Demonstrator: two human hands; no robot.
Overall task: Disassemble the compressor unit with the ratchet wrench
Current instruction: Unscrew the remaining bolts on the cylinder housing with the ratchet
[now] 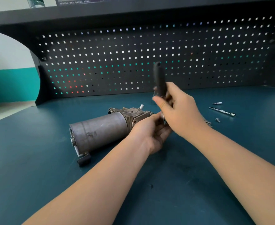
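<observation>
Grey compressor unit (101,132) on a teal table (36,159) — black pegboard (133,54) dotted with square holes.

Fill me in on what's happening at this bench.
A person is working on a compressor that lies on its side on the blue bench. The left hand steadies its right end, while the right hand holds a ratchet wrench by the handle, which points up; the wrench head is hidden behind the hands. To the right lie an extension bar, a small bit and a loose bolt, so at least one fastener may already be out.
</observation>
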